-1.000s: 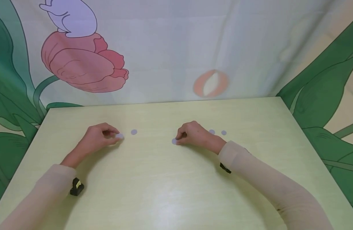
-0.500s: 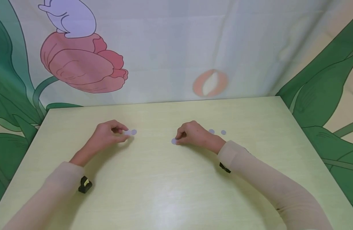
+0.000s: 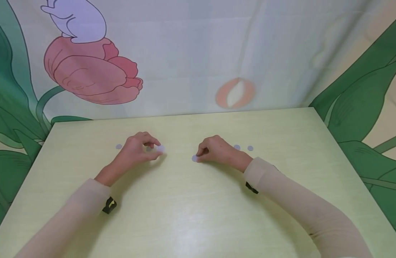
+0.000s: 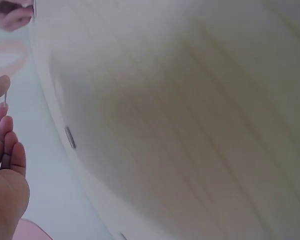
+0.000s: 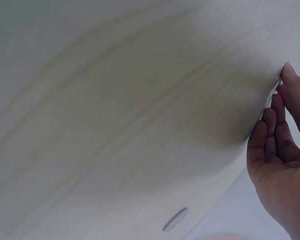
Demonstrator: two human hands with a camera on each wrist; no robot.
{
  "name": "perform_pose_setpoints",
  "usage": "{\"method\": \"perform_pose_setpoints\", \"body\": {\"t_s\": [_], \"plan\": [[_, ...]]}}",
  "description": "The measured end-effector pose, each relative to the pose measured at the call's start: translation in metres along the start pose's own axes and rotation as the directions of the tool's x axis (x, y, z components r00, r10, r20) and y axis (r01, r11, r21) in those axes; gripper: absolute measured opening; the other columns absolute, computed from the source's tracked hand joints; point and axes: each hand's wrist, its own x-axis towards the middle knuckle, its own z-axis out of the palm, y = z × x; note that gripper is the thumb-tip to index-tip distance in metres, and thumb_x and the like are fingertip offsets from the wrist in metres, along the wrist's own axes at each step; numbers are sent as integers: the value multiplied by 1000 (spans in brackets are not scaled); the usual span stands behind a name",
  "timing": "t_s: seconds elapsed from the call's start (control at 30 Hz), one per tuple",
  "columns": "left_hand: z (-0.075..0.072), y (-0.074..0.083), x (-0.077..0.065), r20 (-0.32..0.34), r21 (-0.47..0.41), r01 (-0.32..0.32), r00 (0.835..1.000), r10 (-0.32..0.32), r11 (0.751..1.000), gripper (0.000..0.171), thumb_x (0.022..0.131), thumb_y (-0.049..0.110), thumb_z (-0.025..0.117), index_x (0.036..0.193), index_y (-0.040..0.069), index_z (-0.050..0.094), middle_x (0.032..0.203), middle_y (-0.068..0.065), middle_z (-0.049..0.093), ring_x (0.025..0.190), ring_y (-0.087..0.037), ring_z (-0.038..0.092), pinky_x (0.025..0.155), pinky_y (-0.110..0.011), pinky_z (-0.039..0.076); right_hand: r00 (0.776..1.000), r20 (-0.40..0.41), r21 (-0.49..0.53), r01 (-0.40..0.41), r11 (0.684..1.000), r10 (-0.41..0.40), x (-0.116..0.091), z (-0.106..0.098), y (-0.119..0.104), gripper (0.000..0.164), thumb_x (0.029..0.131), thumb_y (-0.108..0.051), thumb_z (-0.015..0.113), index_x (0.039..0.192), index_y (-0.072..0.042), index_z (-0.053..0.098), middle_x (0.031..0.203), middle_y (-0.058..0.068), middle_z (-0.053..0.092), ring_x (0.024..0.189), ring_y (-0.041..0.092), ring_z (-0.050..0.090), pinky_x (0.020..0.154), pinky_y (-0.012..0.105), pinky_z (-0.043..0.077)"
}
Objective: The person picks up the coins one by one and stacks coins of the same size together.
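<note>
My left hand (image 3: 138,148) pinches a pale silver coin (image 3: 161,148) between thumb and fingertips, held up a little over the table. Through the gap in those fingers a second coin (image 3: 148,148) shows on the tabletop, partly hidden. In the left wrist view the pinched coin (image 4: 5,98) appears edge-on as a thin line. Nearer the middle, my right hand (image 3: 214,150) pinches another coin (image 3: 194,158) low at the table surface, its fingers covering part of it. The right wrist view shows thumb and fingers (image 5: 285,127) close over the tabletop.
To the left of the left hand lies one coin (image 3: 119,146). Two more, a larger coin (image 3: 237,147) and a smaller coin (image 3: 250,148), lie behind the right wrist. The pale wooden table (image 3: 185,215) ends at a printed curtain (image 3: 178,64).
My left hand has moved right with its coin, passing over the coin on the table and uncovering one at the left. The right hand has stayed in place.
</note>
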Motion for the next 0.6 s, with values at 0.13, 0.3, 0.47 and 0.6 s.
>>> {"method": "perform_pose_setpoints", "body": {"t_s": [0.13,0.3,0.47,0.6], "plan": [[8,8,4,-11,5,-70,998,70,998,21,78,16,87,95,11,75,85,-8,62,90,-27,57,78,-36,45,1000,-1,-3,10,1000,-10,0,-1,-1,7,89,-23,81,91,-16,81,92,-5,73,86,9,63,80,25,51],[16,18,10,12,-31,-73,997,73,997,22,78,15,87,96,10,75,85,-6,61,91,-25,56,77,-34,44,1000,-6,-5,14,1000,-14,-1,-1,-2,7,87,-21,83,91,-16,81,92,-5,73,86,9,64,79,24,52],[26,30,19,90,-56,-25,996,30,998,21,80,17,87,97,10,76,87,-4,62,89,-27,56,73,-33,44,1000,-1,10,7,1000,-7,0,0,-1,7,88,-21,82,92,-15,81,93,-5,74,85,8,65,79,24,52],[33,40,27,148,-59,-13,989,22,998,21,81,19,86,96,10,76,89,-5,62,90,-27,56,74,-33,45,1000,3,19,-5,1000,5,1,0,0,8,88,-22,82,93,-15,81,93,-5,75,85,7,66,80,24,53]]}}
